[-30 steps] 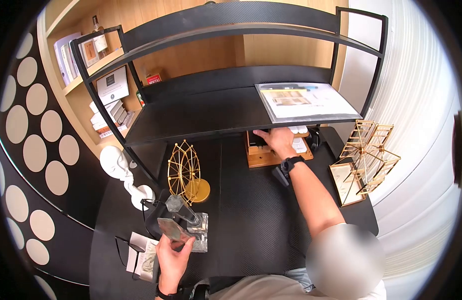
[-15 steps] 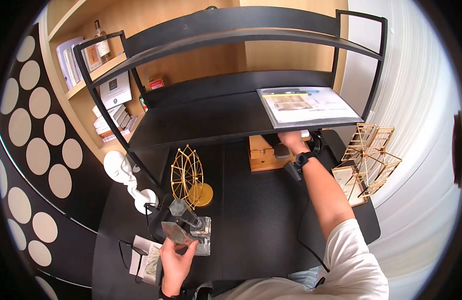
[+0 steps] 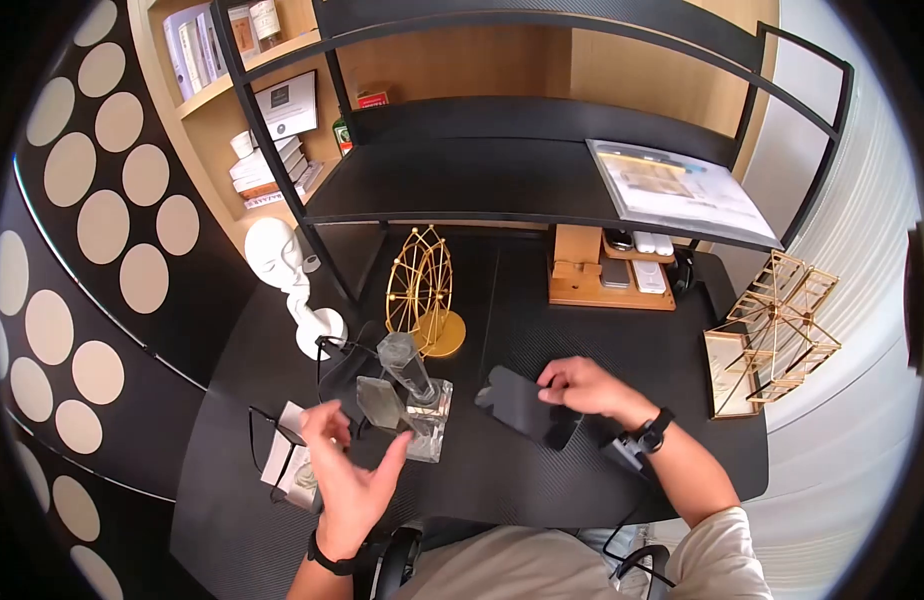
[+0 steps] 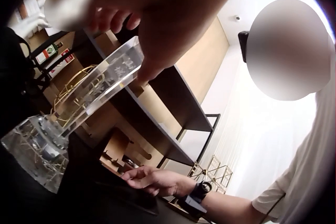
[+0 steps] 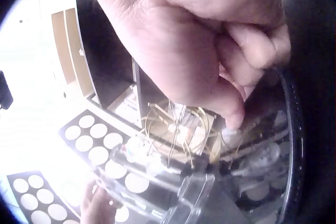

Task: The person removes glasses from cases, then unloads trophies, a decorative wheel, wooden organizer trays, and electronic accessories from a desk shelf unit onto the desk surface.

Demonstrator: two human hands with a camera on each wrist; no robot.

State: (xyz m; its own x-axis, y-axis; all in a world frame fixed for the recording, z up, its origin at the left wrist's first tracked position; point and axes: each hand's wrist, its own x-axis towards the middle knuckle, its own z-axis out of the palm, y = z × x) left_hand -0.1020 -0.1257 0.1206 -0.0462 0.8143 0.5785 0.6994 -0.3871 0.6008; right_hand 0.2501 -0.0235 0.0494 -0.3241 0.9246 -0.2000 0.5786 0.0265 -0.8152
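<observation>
My right hand (image 3: pixel 587 388) pinches a black smartphone (image 3: pixel 519 402) by its edge, tilted over the middle of the desk. The phone's glossy face (image 5: pixel 262 161) shows reflections in the right wrist view. My left hand (image 3: pixel 347 485) is spread, thumb and fingers apart, just in front of a clear crystal trophy (image 3: pixel 381 404) with a slanted plate. A second crystal trophy (image 3: pixel 398 352), hexagonal on top, stands right behind it. In the left wrist view the thumb of the left hand (image 4: pixel 173 29) overlaps the upper end of a trophy (image 4: pixel 105 85).
A wooden organizer (image 3: pixel 572 292) with small devices stands under the black shelf (image 3: pixel 462 180). Nearby are a gold wire ornament (image 3: pixel 419 285), a white head figure (image 3: pixel 274 250), a gold frame ornament (image 3: pixel 782 315) and glasses on a small book (image 3: pixel 287 460). A plastic folder (image 3: pixel 682 190) lies on the shelf.
My right hand has come back from the organizer, bringing the smartphone over the desk. The left hand has let go of the trophy's plate and spread its fingers. The head view has shifted.
</observation>
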